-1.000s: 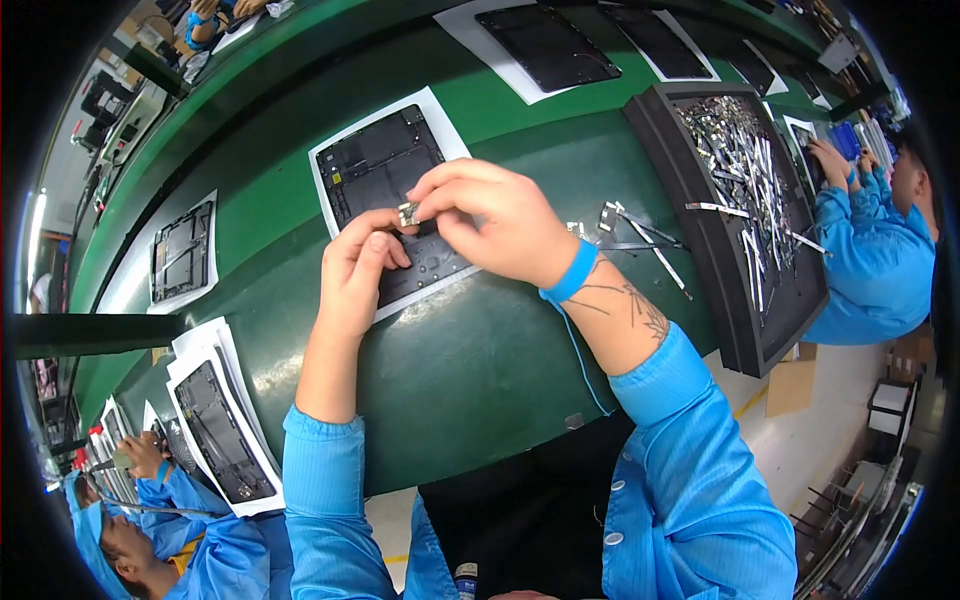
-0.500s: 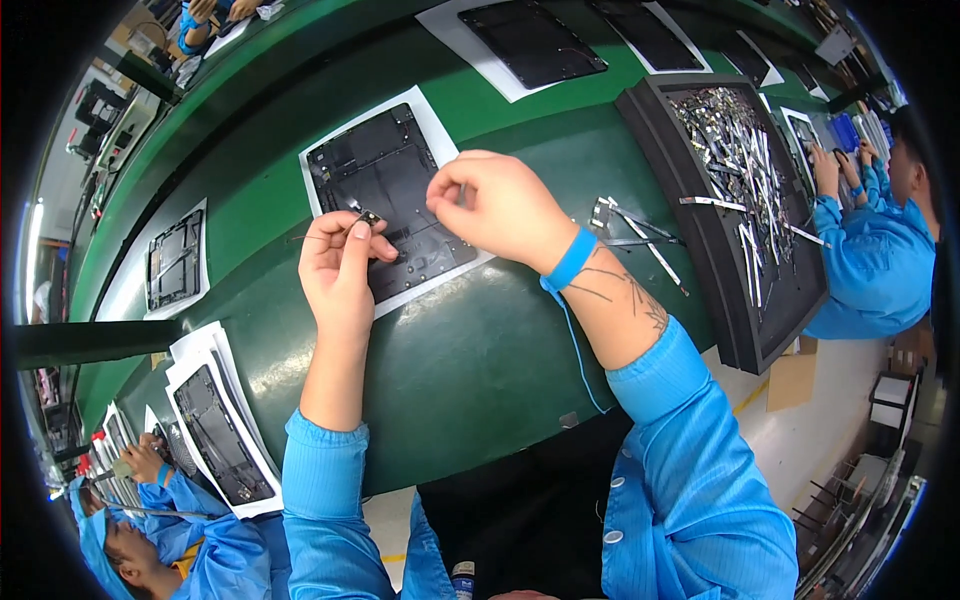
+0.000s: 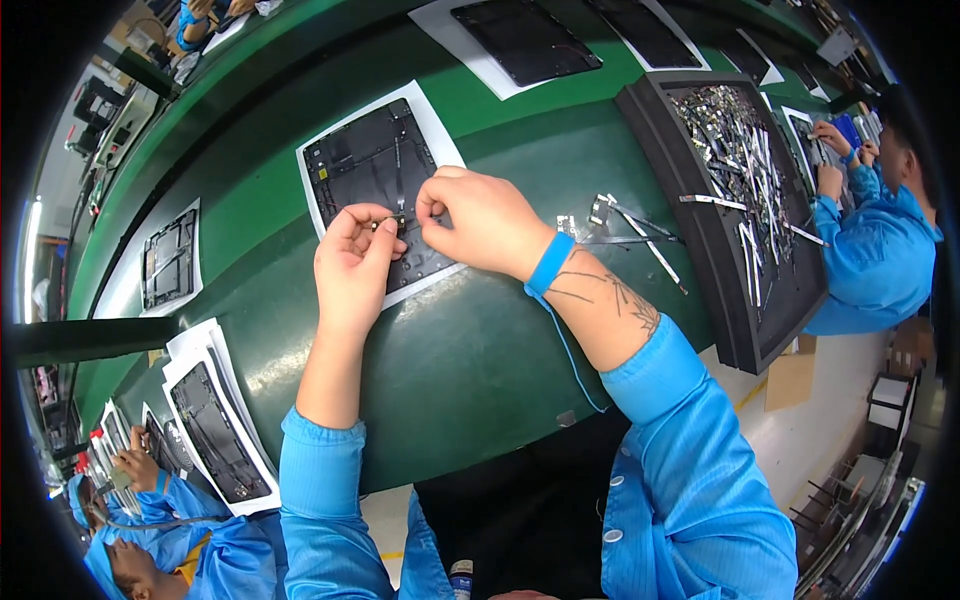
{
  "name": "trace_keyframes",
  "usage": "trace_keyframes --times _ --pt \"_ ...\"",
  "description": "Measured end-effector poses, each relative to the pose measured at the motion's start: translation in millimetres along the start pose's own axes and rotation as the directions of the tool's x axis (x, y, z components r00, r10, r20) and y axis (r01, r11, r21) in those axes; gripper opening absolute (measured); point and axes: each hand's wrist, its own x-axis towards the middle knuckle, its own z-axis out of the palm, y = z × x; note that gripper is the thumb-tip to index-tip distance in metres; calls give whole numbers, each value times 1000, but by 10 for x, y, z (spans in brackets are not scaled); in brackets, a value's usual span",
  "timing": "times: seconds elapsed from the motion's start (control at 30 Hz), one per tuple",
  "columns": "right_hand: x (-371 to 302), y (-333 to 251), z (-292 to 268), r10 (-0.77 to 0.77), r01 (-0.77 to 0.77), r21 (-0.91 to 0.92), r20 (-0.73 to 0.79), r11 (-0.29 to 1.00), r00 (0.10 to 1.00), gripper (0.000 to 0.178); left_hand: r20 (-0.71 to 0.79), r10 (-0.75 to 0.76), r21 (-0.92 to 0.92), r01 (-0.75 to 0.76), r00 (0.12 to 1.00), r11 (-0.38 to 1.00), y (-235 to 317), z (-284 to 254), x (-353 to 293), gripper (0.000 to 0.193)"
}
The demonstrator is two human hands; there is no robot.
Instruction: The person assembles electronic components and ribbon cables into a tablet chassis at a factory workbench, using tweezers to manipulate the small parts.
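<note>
A thin black rectangular device housing (image 3: 352, 178) lies flat on a white paper sheet (image 3: 433, 130) on the dark green counter (image 3: 480, 375), its long axis slanting from far left to near right, the far short edge turned leftward. Above its middle, the left hand (image 3: 350, 262) pinches a small dark component with a metallic edge (image 3: 399, 221) between thumb and fingers; which way that component points is too small to tell. Just beside it, the right hand (image 3: 487, 222) is curled, thumb near the bent fingers, and whether it grips anything cannot be told.
</note>
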Motion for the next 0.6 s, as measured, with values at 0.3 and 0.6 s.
trace_keyframes --times 0.3,0.6 --pt "6 -50 34 73 -68 71 -71 995 995 21 -73 24 -32 -26 997 999 -14 0 1 10" --pt "5 -15 44 38 -38 -9 -16 999 999 14 -60 10 -22 -11 998 1000 2 21 -1 8"
